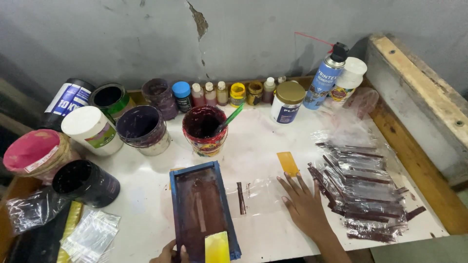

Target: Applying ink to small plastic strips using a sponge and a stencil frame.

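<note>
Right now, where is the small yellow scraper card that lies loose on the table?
In the head view, the yellow scraper card lies right of centre on the white table, just beyond the right hand's fingertips.

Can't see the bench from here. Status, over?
Left hand grips blue screen frame at near edge. Right hand flat on clear bag bearing a dark stripe. Printed bags piled right; yellow card ahead of fingers.
</note>
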